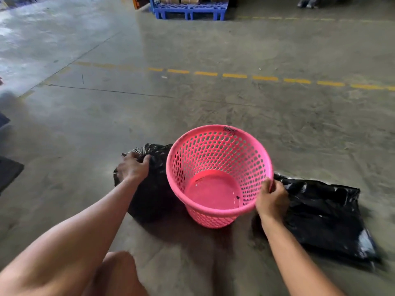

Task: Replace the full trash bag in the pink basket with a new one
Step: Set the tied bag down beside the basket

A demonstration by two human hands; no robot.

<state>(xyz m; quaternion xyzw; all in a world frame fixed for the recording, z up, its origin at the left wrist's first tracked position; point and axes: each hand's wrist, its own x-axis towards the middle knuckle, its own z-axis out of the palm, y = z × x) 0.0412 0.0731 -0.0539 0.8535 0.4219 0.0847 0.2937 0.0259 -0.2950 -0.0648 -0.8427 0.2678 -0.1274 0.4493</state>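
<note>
The pink basket [215, 146], perforated and holding no bag, stands on the concrete floor and tilts toward me. My right hand [271, 199] grips its near right rim. The full black trash bag [154, 189] sits on the floor just left of the basket, touching it. My left hand [133, 167] is closed on the gathered top of that bag. A flat, folded black bag [327, 214] lies on the floor to the right of the basket, partly behind my right hand.
A dashed yellow line [235, 75] crosses the floor beyond the basket. A blue pallet [190, 10] with boxes stands far back. A dark mat [8, 169] lies at the left edge. My knee [119, 272] is at the bottom.
</note>
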